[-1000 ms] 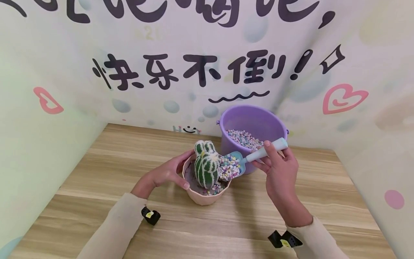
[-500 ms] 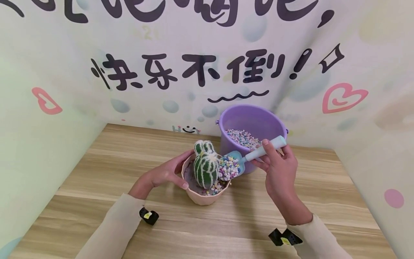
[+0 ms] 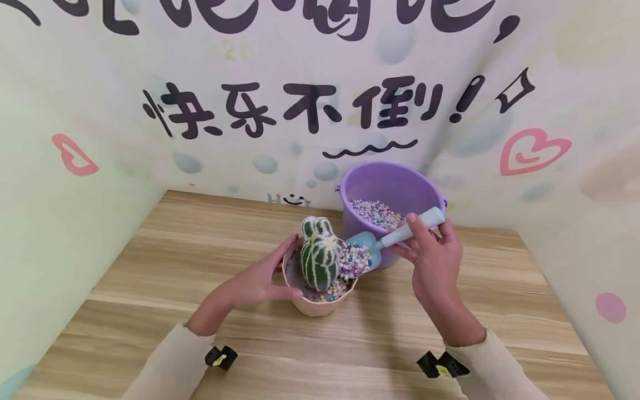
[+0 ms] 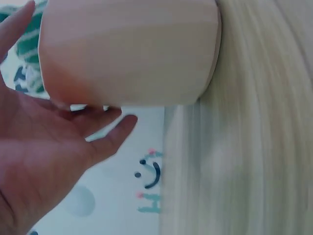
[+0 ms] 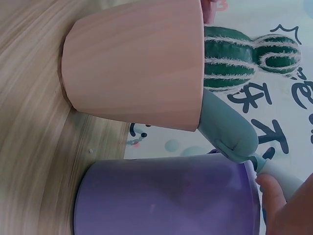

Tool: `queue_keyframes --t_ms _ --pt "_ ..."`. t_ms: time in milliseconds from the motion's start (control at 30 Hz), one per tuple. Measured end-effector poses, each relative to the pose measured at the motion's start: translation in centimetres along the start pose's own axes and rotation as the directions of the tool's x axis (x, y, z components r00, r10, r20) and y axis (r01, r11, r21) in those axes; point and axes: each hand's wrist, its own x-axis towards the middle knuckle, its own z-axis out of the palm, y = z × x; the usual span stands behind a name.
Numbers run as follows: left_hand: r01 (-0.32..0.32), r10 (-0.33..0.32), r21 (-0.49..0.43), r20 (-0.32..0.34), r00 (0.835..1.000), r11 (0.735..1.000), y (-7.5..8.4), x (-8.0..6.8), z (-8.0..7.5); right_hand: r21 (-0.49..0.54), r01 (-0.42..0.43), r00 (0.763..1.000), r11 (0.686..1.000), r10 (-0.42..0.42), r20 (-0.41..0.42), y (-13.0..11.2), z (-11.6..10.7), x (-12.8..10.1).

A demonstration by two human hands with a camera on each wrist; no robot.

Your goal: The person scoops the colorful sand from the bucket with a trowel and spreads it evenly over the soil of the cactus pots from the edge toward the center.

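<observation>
A green cactus (image 3: 318, 264) with white fuzzy ribs stands in a pale pink flower pot (image 3: 315, 307). Colored pebbles (image 3: 336, 290) lie around its right side in the pot. My left hand (image 3: 252, 283) spans the pot's left side, thumb by the near rim. In the left wrist view its fingers (image 4: 105, 139) extend loosely along the pot. My right hand (image 3: 437, 261) grips the pale blue handle of a small scoop (image 3: 410, 230). The scoop's blade, heaped with pebbles, rests at the pot's right rim, beside the cactus. In the right wrist view its underside meets that rim.
A purple bucket (image 3: 395, 180), partly filled with similar pebbles, stands behind the scoop, close to the printed wall cloth (image 3: 240, 166). The wood-grain table (image 3: 320, 355) extends in front and to both sides. One tiny pebble (image 5: 90, 151) lies on it.
My left wrist has shifted left and toward me, and the thumb now reaches farther across the pot's near rim. The right hand and loaded scoop have stayed nearly still.
</observation>
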Motion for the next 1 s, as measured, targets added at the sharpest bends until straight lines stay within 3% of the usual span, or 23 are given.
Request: queue_keyframes --t_ms 133,333,1000 --pt "0.098 -0.094 0.082 -0.049 0.994 0.992 0.6 0.2 1.1 -0.011 0.001 1.0 1.0 -0.001 -0.006 -0.1 0.1 0.0" --pt "0.09 -0.085 0.082 -0.067 0.994 0.993 0.6 0.6 1.4 -0.023 0.021 1.0 1.0 -0.021 0.0 -0.2 0.3 0.1" --pt "0.102 -0.102 0.019 0.0 0.995 0.995 0.8 1.0 0.8 -0.063 0.127 0.992 0.99 -0.129 -0.016 -0.7 1.6 -0.2"
